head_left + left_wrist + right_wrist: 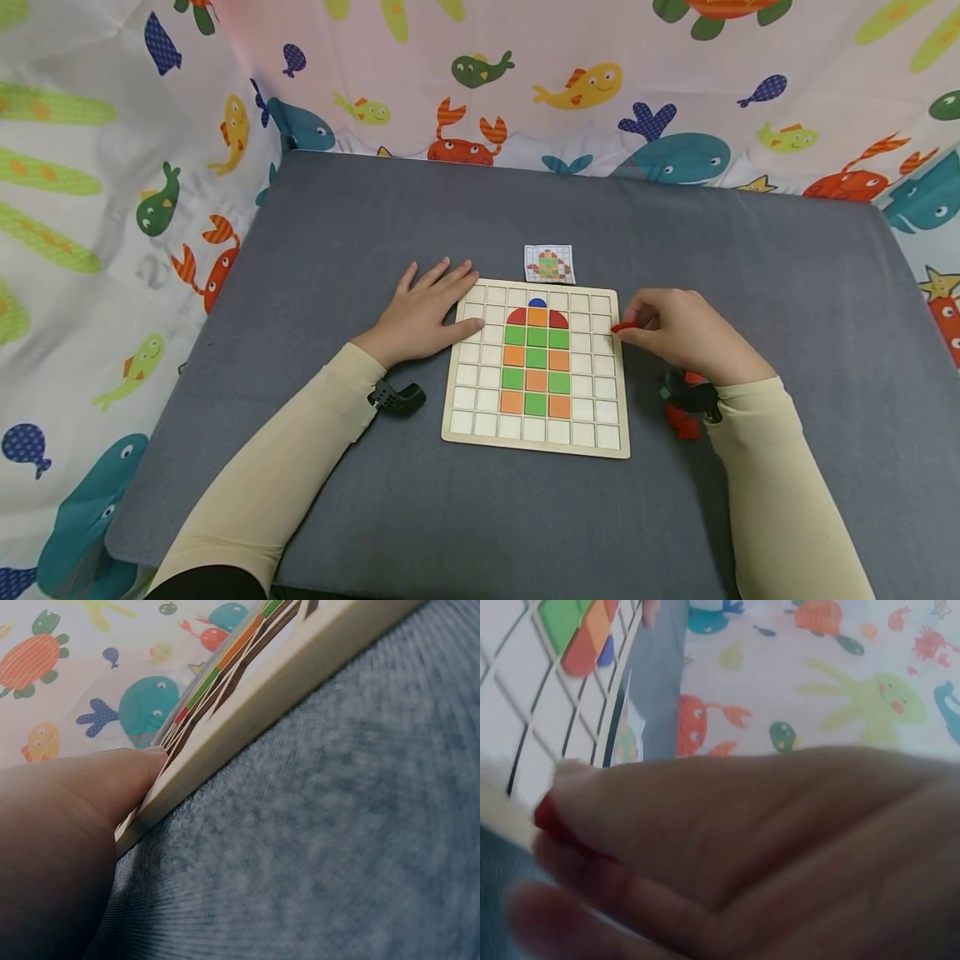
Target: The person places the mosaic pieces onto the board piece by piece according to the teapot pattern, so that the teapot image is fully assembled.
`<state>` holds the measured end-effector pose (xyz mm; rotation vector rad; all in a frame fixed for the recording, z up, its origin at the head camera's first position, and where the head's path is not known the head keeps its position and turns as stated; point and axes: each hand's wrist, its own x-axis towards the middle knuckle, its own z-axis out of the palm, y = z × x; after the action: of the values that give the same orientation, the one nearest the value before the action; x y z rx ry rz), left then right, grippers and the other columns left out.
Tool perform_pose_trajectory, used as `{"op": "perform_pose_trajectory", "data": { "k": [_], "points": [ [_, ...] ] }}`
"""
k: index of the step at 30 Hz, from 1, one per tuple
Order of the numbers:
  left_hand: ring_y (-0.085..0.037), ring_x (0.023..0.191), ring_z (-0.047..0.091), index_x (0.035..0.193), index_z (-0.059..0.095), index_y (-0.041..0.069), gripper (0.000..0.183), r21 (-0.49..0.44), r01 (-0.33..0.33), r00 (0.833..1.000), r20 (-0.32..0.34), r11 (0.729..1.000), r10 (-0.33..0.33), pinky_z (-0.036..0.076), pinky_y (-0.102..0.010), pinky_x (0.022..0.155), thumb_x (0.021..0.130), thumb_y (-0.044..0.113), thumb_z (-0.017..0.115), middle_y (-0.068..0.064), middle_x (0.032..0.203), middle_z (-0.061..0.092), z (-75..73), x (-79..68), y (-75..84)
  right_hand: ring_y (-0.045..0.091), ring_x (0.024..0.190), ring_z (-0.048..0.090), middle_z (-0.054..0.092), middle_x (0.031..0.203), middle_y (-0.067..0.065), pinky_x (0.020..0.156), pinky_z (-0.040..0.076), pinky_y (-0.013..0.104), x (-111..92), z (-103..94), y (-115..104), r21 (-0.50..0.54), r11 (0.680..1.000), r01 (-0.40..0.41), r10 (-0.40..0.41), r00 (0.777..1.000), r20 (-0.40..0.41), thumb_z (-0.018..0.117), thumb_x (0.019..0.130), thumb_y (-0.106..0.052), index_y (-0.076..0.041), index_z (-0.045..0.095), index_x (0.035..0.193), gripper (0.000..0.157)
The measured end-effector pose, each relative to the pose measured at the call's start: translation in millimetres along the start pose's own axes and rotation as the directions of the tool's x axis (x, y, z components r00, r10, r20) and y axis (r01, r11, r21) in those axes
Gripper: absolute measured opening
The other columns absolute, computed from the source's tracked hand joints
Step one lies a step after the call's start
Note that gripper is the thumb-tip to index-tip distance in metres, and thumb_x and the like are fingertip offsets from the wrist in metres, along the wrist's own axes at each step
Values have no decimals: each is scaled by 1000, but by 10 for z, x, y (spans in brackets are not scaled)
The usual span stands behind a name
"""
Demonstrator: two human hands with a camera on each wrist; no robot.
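A square wooden grid board (581, 450) lies on the table, with orange, green, red and blue tiles (536, 358) set in its middle columns. My left hand (423, 321) rests at the board's upper left edge, fingers spread and thumb on the rim; the left wrist view shows that thumb (127, 776) against the wooden side. Over the board's right edge, my right hand (678, 329) pinches a small red tile (624, 327) between thumb and fingers. In the right wrist view only a corner of the red tile (547, 814) shows; its full shape is hidden.
A small printed pattern card (550, 264) lies just beyond the board's far edge. Several red pieces (682, 421) sit under my right wrist, partly hidden. The grey table (420, 525) is backed by a curtain (517, 108) printed with sea animals.
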<state>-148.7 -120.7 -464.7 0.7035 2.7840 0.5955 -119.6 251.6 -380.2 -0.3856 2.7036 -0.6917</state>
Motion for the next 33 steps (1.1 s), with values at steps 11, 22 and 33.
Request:
{"op": "perform_pose_trajectory", "data": {
  "k": [11,22,33],
  "points": [
    [-18,164,3,169,23,28,83,-3,5,1000,0,1000,-5,-13,-55,128,102,71,47,9,175,15,0,-3,-1,21,73,58,69,87,3,61,49,33,86,206,-160,59,998,37,-36,999,-17,79,96,-22,-13,74,99,10],
    [-18,164,2,169,23,28,82,4,6,1000,5,1000,-6,-13,-55,128,103,71,46,9,175,15,-10,-7,7,20,78,61,73,88,1,69,50,34,156,369,-182,77,997,16,-16,1000,-8,80,96,-23,-14,75,93,11],
    [-18,164,3,169,24,28,83,-1,3,1000,2,1000,-3,-13,-55,128,102,71,46,8,175,16,-1,1,-7,19,70,55,64,76,1,62,44,34,193,439,-158,-4,1000,31,-31,999,17,77,98,-26,-13,66,89,20]
  ]
}}
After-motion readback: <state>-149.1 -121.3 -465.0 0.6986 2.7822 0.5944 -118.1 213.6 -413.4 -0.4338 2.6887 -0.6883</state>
